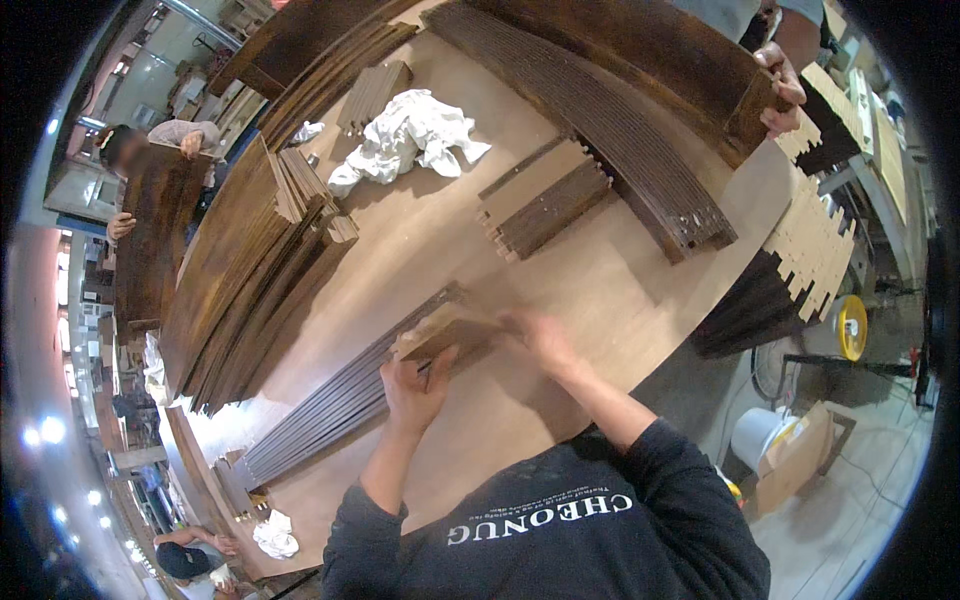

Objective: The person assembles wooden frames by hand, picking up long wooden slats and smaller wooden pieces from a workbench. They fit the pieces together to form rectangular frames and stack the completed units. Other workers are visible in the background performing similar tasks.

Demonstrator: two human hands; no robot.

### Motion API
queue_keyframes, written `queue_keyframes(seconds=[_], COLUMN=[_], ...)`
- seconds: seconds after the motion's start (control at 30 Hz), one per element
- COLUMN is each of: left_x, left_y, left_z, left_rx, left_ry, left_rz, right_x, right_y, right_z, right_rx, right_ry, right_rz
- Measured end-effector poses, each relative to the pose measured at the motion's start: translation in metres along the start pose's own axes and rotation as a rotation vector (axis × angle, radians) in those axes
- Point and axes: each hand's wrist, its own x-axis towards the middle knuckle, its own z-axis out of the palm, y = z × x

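My left hand (415, 390) grips the near edge of a short wooden board (432, 338), pale on one face and brown on the other, its thumb and fingers closed on it. At the board's right end is my right hand (545, 345), smeared by motion, so its fingers cannot be made out. The board is held over a bundle of long, thin dark strips (330, 400) lying slantwise on the table. Beyond my hands lies a short stack of finger-jointed boards (548, 198), with pale and dark brown faces.
Long dark-stained boards (230, 290) pile up on the left; more strips (600, 110) line the far side. White rags (410, 140) lie on the table (640, 300). Other people's hands (785, 90) hold boards at the far right and left. Off the right edge stand notched boards (800, 250) and a bucket (762, 435).
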Motion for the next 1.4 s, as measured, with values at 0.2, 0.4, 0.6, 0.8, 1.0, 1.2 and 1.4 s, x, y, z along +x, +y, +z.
queue_keyframes(seconds=[0.2, 0.4, 0.6, 0.8, 1.0, 1.2, 1.4], left_x=[-0.008, -0.006, -0.036, -0.010, -0.029, -0.037, -0.086], left_y=[-0.024, 0.038, -0.005, 0.027, 0.066, -0.001, -0.066], left_z=[0.003, -0.045, 0.017, 0.000, -0.045, 0.054, 0.004], left_rx=[-0.010, -0.651, -0.502, -0.705, -0.485, -0.553, -0.030], left_ry=[-0.067, 0.256, -0.117, 0.032, 0.306, -0.022, -0.068], left_rz=[-0.016, 0.078, -0.081, 0.221, 0.363, 0.162, 0.085], right_x=[0.012, -0.013, -0.022, -0.068, -0.077, -0.069, -0.027], right_y=[0.027, -0.081, -0.072, -0.031, -0.002, -0.104, -0.074], right_z=[0.013, -0.066, -0.070, -0.060, -0.063, -0.034, 0.004], right_rx=[0.232, 0.061, -0.147, 0.119, 0.577, 0.252, -0.063], right_ry=[0.006, -0.085, -0.156, 0.011, 0.182, 0.202, 0.641], right_rz=[0.007, -0.149, -0.165, -0.032, -0.158, -0.542, -0.571])
